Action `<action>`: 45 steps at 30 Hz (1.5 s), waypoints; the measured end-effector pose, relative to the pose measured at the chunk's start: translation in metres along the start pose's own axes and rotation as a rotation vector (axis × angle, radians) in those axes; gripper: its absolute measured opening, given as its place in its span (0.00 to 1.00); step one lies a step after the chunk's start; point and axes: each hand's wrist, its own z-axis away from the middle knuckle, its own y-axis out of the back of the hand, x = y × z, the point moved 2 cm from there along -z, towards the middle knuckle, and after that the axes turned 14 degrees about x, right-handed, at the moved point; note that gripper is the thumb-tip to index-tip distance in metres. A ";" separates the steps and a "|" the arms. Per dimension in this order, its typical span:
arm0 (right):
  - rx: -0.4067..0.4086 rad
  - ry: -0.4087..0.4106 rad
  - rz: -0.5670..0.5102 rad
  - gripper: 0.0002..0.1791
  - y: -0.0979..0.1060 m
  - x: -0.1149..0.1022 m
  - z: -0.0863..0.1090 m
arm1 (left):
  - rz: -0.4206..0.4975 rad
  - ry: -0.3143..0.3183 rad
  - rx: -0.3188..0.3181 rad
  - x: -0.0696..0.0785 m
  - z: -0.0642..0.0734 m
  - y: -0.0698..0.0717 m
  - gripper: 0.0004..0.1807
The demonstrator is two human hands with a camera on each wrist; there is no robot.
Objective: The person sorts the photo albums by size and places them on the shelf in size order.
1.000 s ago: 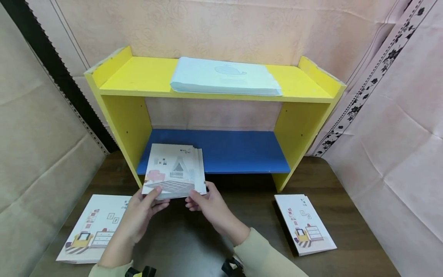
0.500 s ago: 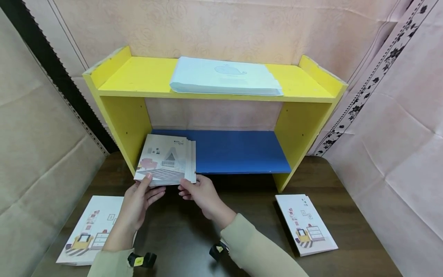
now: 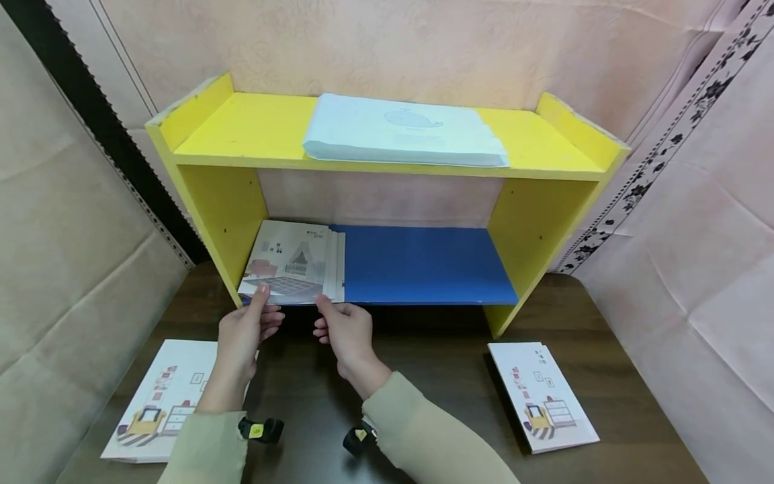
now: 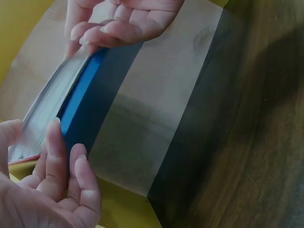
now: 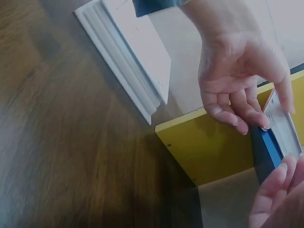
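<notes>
A stack of thin white books point(image 3: 289, 263) lies at the left end of the blue lower shelf point(image 3: 429, 265), its front edge near the shelf's front. The top cover has a grey triangular drawing and a pink patch. My left hand point(image 3: 238, 341) holds the front left corner, thumb on top. At the front right corner my right hand point(image 3: 351, 336) pinches the stack the same way. In the left wrist view, page edges of the book stack point(image 4: 53, 97) show between the two hands, just above the blue shelf edge point(image 4: 80, 102).
The yellow bookcase point(image 3: 538, 222) bears a light blue packet with a whale drawing point(image 3: 405, 134) on top. White books point(image 3: 160, 396) lie on the wooden table point(image 3: 423, 403) at left, partly behind my left arm. More white books point(image 3: 544, 396) lie at right. Cloth walls enclose three sides.
Both hands have carried the book stack forward and slightly left, from in front of the bookcase onto the blue shelf's left end. The head view has shifted slightly.
</notes>
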 end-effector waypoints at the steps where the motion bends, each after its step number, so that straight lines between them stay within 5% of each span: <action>1: 0.015 -0.006 0.000 0.23 -0.001 0.000 0.000 | -0.014 0.003 0.016 0.000 -0.001 -0.001 0.41; 9: 0.053 -0.071 0.021 0.26 0.001 0.001 -0.005 | -0.108 -0.002 0.059 -0.002 -0.003 -0.007 0.44; 16: -0.037 -0.058 0.061 0.27 0.011 0.002 -0.009 | -0.127 0.024 0.033 0.002 -0.004 -0.008 0.45; 23: -0.105 0.068 0.190 0.29 0.050 -0.001 -0.013 | -0.086 0.042 -0.024 0.001 0.013 -0.009 0.43; 28: -0.141 0.231 0.353 0.28 0.090 -0.006 -0.014 | -0.059 0.035 -0.085 -0.014 0.035 -0.018 0.41; 38: -0.067 0.424 0.540 0.18 0.150 -0.051 0.021 | -0.122 -0.018 -0.179 -0.049 0.072 -0.038 0.39; 45: 0.024 0.472 0.598 0.20 0.188 -0.046 0.011 | -0.153 0.001 -0.230 -0.057 0.087 -0.055 0.37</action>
